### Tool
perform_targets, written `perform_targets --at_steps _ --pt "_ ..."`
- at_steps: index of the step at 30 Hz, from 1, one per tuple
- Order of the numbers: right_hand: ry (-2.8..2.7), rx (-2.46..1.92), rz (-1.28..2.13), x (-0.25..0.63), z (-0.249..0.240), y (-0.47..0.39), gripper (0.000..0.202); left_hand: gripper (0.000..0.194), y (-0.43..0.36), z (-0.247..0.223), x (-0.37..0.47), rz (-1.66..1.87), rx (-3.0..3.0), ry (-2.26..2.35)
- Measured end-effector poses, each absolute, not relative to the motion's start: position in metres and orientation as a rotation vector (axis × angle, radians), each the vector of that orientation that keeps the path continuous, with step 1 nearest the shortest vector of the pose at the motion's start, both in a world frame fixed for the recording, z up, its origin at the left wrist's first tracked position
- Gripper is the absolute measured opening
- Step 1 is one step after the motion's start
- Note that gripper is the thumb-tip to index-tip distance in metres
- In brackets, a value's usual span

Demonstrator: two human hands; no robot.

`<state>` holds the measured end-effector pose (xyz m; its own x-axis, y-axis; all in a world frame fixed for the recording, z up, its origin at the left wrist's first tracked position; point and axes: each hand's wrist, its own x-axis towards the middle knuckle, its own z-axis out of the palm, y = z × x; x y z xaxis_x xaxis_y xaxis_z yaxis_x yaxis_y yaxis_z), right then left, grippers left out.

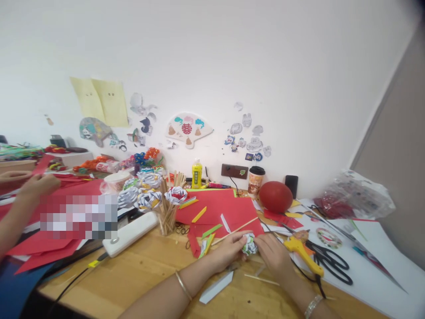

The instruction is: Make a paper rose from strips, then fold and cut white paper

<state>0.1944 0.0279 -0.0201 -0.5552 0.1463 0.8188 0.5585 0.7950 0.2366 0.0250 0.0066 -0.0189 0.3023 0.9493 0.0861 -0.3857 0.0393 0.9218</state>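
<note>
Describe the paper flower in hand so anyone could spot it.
On the wooden table, find the bundle of sticks. To its right, nearer the camera, the left hand and right hand meet at a white-and-green paper flower. Unlike the flowers by the sticks, it is hand-held.

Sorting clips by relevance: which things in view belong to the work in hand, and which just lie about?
Likely part of the work:
- paper rose, held by left hand and right hand
- folded white paper strip
- yellow glue gun, perhaps

Apparently just lying about:
- yellow drink bottle
- lidded paper cup
- red balloon or ball
- black phone
</note>
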Motion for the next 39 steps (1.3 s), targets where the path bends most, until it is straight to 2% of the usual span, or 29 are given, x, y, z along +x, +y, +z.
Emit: perform_targets --at_steps 7,14,25,39 --pt "-2.043 -0.57 -0.651 0.196 -0.02 0.026 0.015 0.049 0.006 -0.02 0.023 1.148 1.058 0.644" --pt "-2.093 -0.549 -0.707 0.196 -0.021 0.025 0.018 0.047 0.007 -0.023 0.022 1.142 1.093 0.635" --pt "-2.147 -0.571 -0.418 0.192 -0.012 0.023 0.023 0.045 0.009 -0.022 0.022 1.145 1.101 0.625" --pt "-2.05 -0.567 -0.324 0.192 0.004 0.012 0.019 0.037 0.008 -0.018 0.013 1.079 1.214 0.703"
